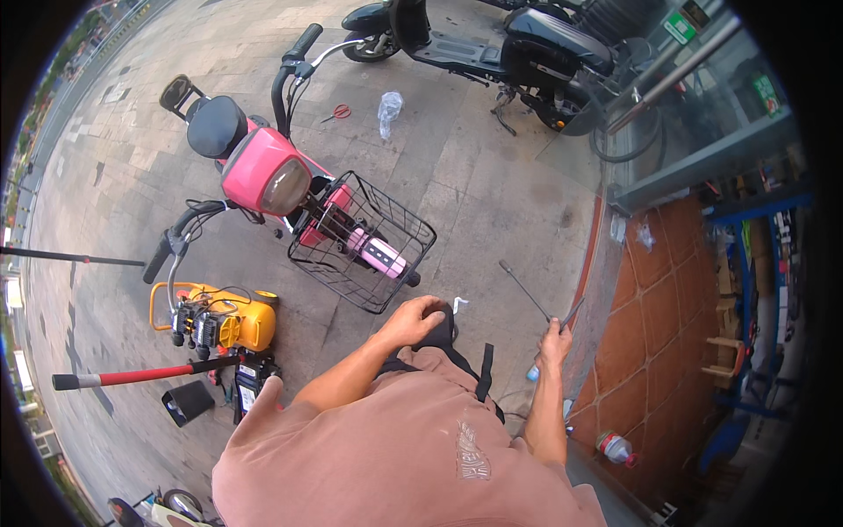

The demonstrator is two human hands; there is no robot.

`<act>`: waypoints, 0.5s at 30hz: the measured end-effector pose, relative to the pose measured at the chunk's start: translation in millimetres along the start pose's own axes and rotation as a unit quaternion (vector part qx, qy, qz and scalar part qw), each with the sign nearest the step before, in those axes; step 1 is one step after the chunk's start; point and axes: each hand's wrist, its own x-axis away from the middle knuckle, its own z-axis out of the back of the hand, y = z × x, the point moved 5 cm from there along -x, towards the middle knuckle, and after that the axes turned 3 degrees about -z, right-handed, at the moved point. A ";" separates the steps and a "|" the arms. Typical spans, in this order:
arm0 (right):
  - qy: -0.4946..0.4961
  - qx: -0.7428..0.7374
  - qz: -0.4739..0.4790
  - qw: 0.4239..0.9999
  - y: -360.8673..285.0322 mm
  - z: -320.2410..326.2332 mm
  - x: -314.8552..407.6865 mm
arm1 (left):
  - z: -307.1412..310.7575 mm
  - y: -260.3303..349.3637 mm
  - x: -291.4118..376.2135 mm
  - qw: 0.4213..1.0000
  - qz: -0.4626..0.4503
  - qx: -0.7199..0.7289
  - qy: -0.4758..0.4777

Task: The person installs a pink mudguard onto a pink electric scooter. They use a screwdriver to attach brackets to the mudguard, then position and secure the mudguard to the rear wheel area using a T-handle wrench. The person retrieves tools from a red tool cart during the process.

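Note:
My right hand (554, 344) is closed around a metal wrench with angled arms (525, 290), which looks like a Y-type socket wrench. One long arm reaches up and left to a socket end; a shorter one points up and right. The part inside the fist is hidden. On my dark-trousered knee rests my left hand (415, 321), holding nothing, thumb apart from the fingers. Just beyond it stands a pink electric scooter (263, 172), its front towards me. A black wire basket (395, 221) is at its front, above a pink front fender (377, 253).
To the left are a yellow air compressor (253, 323) and a red-handled floor jack (148, 375). Red-handled scissors (341, 111) and a clear plastic bag (390, 109) lie on the paving. A black scooter (481, 56) is parked beyond. At right, a glass door (698, 145) borders a tiled floor (632, 336).

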 end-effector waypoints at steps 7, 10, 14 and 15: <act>-0.153 -0.108 -0.076 0.979 -153.1 -129.7 -160.7 | 22.8 34.3 -207.4 0.987 0.044 0.126 0.090; -0.205 -0.127 -0.083 0.967 -209.0 -196.3 -241.5 | 56.4 47.4 -312.2 0.967 0.075 0.194 0.150; -0.263 -0.100 -0.147 0.948 -248.3 -258.1 -280.9 | 133.1 72.8 -400.7 0.929 0.075 0.276 0.233; -0.292 -0.091 -0.142 0.941 -266.6 -280.2 -298.0 | 149.9 75.6 -413.3 0.922 0.079 0.291 0.243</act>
